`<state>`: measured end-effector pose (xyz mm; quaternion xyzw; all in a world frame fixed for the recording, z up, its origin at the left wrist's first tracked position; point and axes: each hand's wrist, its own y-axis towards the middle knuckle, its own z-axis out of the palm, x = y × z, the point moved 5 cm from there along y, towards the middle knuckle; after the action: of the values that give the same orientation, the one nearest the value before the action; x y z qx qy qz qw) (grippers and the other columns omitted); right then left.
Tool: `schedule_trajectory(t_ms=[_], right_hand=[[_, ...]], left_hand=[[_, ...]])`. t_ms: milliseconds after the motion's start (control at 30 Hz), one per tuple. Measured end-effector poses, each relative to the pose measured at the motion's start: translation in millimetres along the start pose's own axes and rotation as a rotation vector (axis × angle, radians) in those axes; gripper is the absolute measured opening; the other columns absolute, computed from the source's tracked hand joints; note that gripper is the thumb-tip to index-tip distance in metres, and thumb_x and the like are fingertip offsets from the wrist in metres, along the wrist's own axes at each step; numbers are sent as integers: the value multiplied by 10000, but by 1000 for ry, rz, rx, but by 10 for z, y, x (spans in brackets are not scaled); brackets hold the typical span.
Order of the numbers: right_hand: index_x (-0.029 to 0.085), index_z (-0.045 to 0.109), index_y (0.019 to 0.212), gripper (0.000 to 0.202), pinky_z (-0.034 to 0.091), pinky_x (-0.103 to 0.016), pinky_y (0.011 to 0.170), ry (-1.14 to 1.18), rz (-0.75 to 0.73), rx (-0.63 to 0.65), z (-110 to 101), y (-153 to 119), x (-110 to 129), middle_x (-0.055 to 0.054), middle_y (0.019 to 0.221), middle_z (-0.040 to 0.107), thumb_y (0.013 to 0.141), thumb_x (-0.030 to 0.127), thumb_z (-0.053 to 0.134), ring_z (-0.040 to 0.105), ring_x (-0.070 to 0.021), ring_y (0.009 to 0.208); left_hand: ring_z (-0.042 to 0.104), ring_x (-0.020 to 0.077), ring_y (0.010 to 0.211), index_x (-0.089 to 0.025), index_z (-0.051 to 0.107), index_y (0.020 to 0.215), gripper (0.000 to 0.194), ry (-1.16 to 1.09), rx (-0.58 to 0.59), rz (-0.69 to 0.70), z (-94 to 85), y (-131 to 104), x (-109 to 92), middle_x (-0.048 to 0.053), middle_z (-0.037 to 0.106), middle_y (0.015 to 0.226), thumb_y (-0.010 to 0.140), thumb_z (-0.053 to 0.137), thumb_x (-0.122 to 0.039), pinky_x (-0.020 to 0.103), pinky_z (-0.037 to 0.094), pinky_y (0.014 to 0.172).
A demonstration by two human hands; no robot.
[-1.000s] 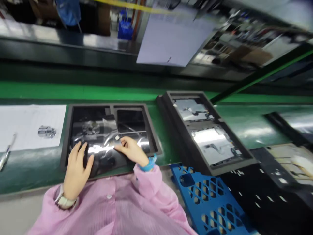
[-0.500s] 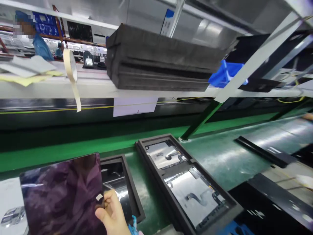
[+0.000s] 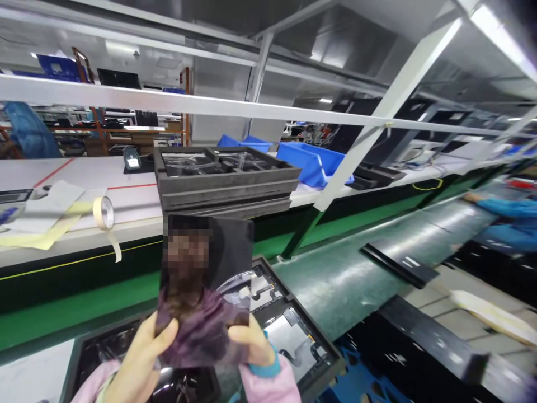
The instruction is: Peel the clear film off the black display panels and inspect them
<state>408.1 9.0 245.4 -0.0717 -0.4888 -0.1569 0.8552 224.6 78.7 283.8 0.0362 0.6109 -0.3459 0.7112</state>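
Observation:
A dark glossy panel [image 3: 205, 291] stands nearly upright in front of me, reflecting a person and pink clothing. My left hand [image 3: 145, 355] grips its lower left edge, thumb on the face. On the lower right edge my right hand [image 3: 254, 341] also holds it, a blue band round the wrist. Behind and right of the panel lies a dark foam tray [image 3: 331, 358] with silver-backed screen parts in its compartments. Another dark tray [image 3: 78, 364] lies below my hands at the left, partly covered by them.
Stacked foam trays [image 3: 226, 184] and blue bins [image 3: 310, 162] stand on the white shelf, with a tape roll [image 3: 103, 213] at its edge. A dark bar [image 3: 392, 266] lies on the green bench. At the right, another person's blue sleeve [image 3: 512, 208] reaches over the bench.
The panel has moved right and up and now faces me upright. My left hand has come into view on its left edge. The view has shifted, showing more of the shelf top.

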Motion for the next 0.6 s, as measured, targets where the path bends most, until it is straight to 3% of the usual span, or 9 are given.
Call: schedule_trajectory(t_ms=[133,200,300,400,467,533,600], right_hand=[[232,742,726,223,605,-523,719,-17,-20,-34,-275,371,643,-64,623,696,623,411,658,719,-304,676],[226,730,721,222,612,-508,712,-63,-87,-86,-397,603,941,-64,622,692,667,426,649,715,-291,677],[218,709,766,272,620,-445,716,-152,-204,-179,-555,1004,1383,-61,737,719,805,481,646,710,-243,745],[177,689,1025,357,615,-369,782,-251,-300,-271,-708,1425,1895,-61,979,725,952,518,614,687,-171,870],[162,655,1156,351,609,-358,832,-315,-353,-333,-821,1678,2280,-69,1107,697,985,465,610,680,-162,942],[157,635,1215,358,612,-371,854,-384,-417,-384,-928,1894,2650,-77,1171,677,984,429,625,678,-175,992],[157,639,1207,344,617,-364,836,-466,-490,-410,-1005,2086,2942,-75,1158,680,979,415,636,679,-173,982]], left_hand=[[659,345,1267,-198,564,1416,720,-57,260,137,831,307,-568,156,660,1403,822,753,-558,494,592,1027],[665,323,1256,-181,560,1402,625,-54,312,210,1080,457,-823,161,656,1403,881,688,-502,476,595,1018],[628,286,1297,-197,535,1427,568,88,361,383,1283,612,-1222,144,624,1445,902,657,-377,434,585,1033],[664,239,1214,-226,448,1493,559,173,401,419,1268,688,-1474,143,609,1440,954,551,-330,400,606,969],[706,211,1086,-207,435,1484,518,119,425,371,1132,697,-1489,158,642,1355,990,478,-358,374,621,906],[715,198,995,-184,497,1415,482,74,463,340,934,664,-1371,157,676,1249,988,510,-406,349,620,872],[710,194,961,-181,581,1319,450,82,498,287,700,613,-1110,140,695,1170,959,597,-451,325,610,859]])
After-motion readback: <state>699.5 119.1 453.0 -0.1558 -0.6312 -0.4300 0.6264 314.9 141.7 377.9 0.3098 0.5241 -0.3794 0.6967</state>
